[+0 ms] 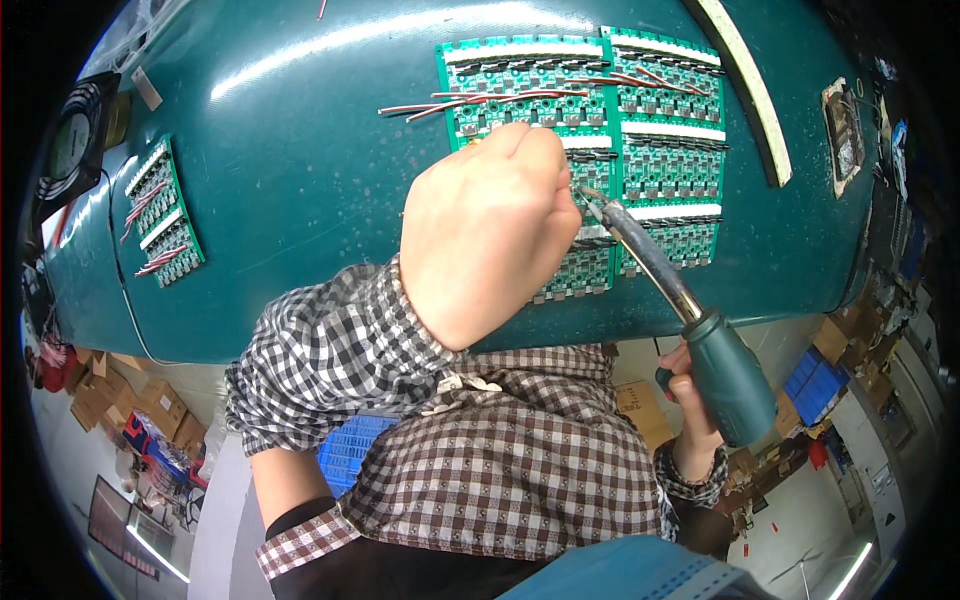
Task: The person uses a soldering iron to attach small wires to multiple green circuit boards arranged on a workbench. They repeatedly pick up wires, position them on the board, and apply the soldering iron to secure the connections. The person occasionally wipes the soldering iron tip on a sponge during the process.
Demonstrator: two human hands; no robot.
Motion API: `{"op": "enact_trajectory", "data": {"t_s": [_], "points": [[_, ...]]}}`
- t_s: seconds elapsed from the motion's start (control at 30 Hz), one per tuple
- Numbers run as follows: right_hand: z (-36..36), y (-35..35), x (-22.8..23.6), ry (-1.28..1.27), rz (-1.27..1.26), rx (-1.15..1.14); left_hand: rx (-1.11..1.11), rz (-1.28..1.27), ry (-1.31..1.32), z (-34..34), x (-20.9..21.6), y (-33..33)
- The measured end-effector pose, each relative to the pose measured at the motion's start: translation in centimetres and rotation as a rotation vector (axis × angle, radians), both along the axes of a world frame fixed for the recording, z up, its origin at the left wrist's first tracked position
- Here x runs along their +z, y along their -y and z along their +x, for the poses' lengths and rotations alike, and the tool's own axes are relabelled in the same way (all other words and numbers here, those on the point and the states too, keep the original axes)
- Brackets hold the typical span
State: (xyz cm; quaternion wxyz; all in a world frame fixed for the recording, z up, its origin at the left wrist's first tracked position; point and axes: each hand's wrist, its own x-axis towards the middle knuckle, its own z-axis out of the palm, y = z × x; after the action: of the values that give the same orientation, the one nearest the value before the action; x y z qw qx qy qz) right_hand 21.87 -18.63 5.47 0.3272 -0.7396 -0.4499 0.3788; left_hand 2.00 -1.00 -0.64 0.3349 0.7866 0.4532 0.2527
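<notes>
My left hand (490,225) is closed, back of the hand up, over the left one of two green circuit board panels (520,80). Its fingertips are hidden, so whatever they pinch cannot be made out. In my right hand (692,410) is a soldering iron (735,378) with a dark green handle, held near the table's front edge. The iron slants up and left, its tip beside my left fingers, just over the panel. Red, white and black wires (520,97) lie across the upper rows of the left panel. Other wires rest on the right panel (670,185).
On the green table (300,200), a smaller board (165,215) with red and white wires lies at left. A black fan (75,145) stands beyond it, with a cable (122,285) along the edge. A curved pale strip (750,90) and a worn tray (845,140) are at right.
</notes>
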Motion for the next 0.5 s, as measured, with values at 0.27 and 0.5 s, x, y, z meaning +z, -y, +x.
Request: {"op": "enact_trajectory", "data": {"t_s": [0.27, 0.5], "points": [[-0.09, -0.22, -0.02, 0.085, 0.003, 0.051, -0.001, 0.003, 0.012, -0.02, -0.09, -0.02], [-0.11, -0.07, -0.24, 0.162, 0.048, 0.083, 0.004, -0.009, 0.005, -0.01, 0.09, -0.01]]}}
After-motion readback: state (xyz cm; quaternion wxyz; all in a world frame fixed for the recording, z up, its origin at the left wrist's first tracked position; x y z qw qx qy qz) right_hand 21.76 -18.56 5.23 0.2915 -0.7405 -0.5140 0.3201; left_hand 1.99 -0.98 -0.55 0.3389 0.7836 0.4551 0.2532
